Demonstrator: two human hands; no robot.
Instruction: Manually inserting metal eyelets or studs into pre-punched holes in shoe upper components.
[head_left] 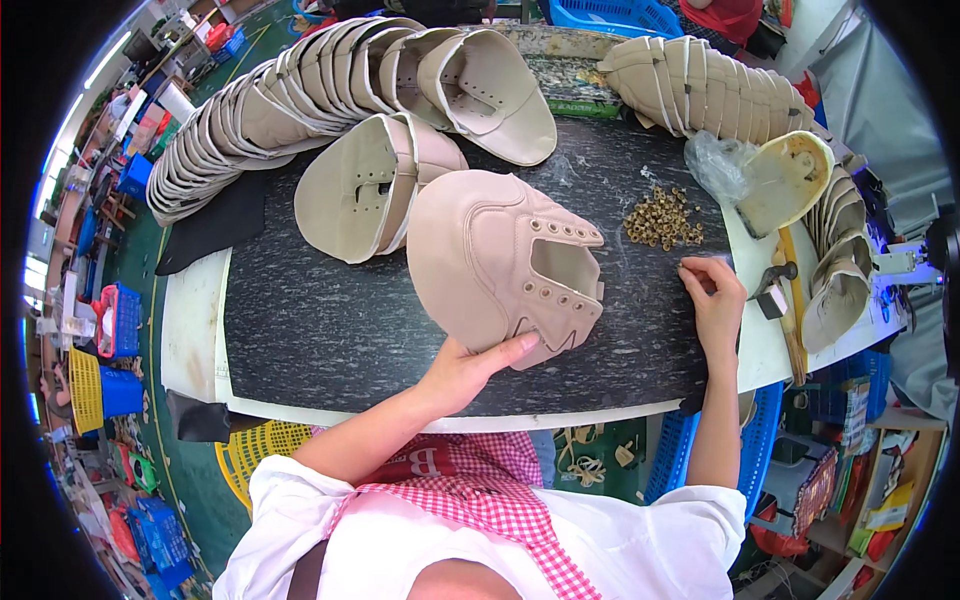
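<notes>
"Let's start at the hands: what do we see in the left one?"

"We see the left hand (462,375) gripping a beige shoe upper (500,260) by its lower edge, thumb laid over the outside, fingers hidden beneath. The upper is in front of the person, over the dark mat (330,330), its broad rounded end toward the left and its opening toward the right; we make out ringed holes along both sides of that opening"

"And the right hand (718,295)?"

"It is near the mat's right edge, fingers curled, thumb and fingertips close together. We cannot tell whether anything is pinched between them"

"What do we find just beyond it?"

"A loose pile of small brass-coloured eyelets (662,218), and past that a clear plastic bag (715,165) next to a pale, rounded tray (790,180)"

"And further out?"

"Behind the held upper we see another beige upper (340,190) on the mat, then a long curved row of nested uppers (290,95) at the back left and a second row (700,85) at the back right. Below the table edge we spot a blue basket (765,420) on the right and a yellow basket (245,460) on the left"
</notes>
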